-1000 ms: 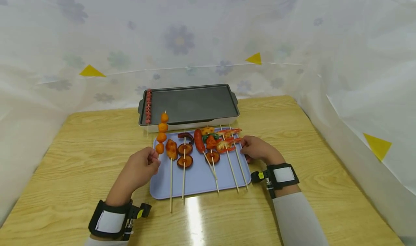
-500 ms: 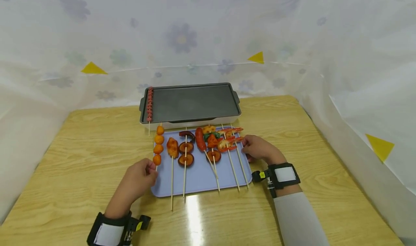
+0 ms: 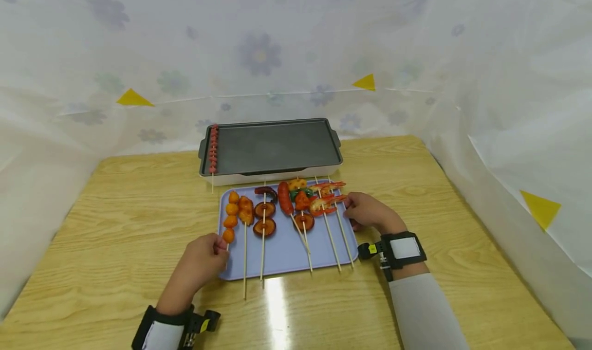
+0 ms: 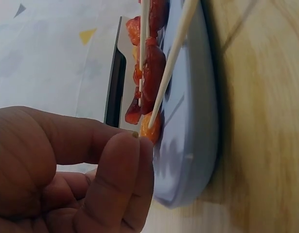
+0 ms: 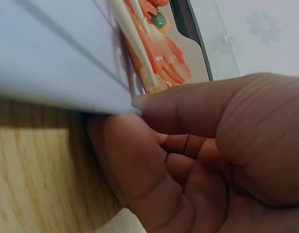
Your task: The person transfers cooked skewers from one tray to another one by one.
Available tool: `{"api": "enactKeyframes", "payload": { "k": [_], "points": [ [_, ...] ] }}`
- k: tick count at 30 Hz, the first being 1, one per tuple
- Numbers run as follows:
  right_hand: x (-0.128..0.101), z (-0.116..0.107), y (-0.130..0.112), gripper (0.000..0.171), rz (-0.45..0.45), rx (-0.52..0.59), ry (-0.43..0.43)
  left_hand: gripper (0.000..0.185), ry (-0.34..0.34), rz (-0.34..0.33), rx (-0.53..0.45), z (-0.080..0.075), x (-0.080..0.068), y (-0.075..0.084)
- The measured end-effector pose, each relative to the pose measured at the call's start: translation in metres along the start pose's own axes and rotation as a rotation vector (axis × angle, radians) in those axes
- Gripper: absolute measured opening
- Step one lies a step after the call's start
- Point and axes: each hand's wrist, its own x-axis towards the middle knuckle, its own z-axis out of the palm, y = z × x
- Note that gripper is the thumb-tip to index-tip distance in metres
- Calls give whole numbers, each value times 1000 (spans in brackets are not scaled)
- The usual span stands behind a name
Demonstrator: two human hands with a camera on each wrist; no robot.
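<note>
My left hand pinches the stick of a skewer of orange balls over the left side of the lilac tray. In the left wrist view the stick's end shows between thumb and finger. At the tray's right edge, my right hand grips the rim between thumb and fingers. Side by side on the tray lie a chicken wing skewer, a mushroom skewer, a sausage skewer, a mixed vegetable skewer and shrimp skewers.
Behind the tray stands a dark grill plate on a pale base. A skewer of small red meat pieces lies along its left edge. All stand on a wooden table, with patterned white sheeting behind.
My left hand has lowered the orange ball skewer from the grill's front edge toward me, then slightly right beside the chicken wing. The right hand stays at the tray rim.
</note>
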Motion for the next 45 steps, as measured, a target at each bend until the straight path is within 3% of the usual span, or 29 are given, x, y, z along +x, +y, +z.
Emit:
{"api": "enactKeyframes", "payload": {
  "k": [19, 27, 35, 42, 45],
  "points": [
    [-1, -1, -1, 13, -18, -16, -4, 5, 3, 6, 114, 13, 3, 11],
    [0, -1, -2, 12, -15, -13, -8, 8, 39, 48, 106, 19, 3, 14],
    [1, -1, -2, 12, -10, -15, -1, 9, 35, 34, 96, 18, 2, 12],
    [2, -1, 0, 11, -15, -10, 3, 13, 59, 67, 128, 13, 1, 12],
    [2, -1, 0, 11, -14, -8, 2, 14, 95, 124, 110, 11, 4, 12]
  ]
}}
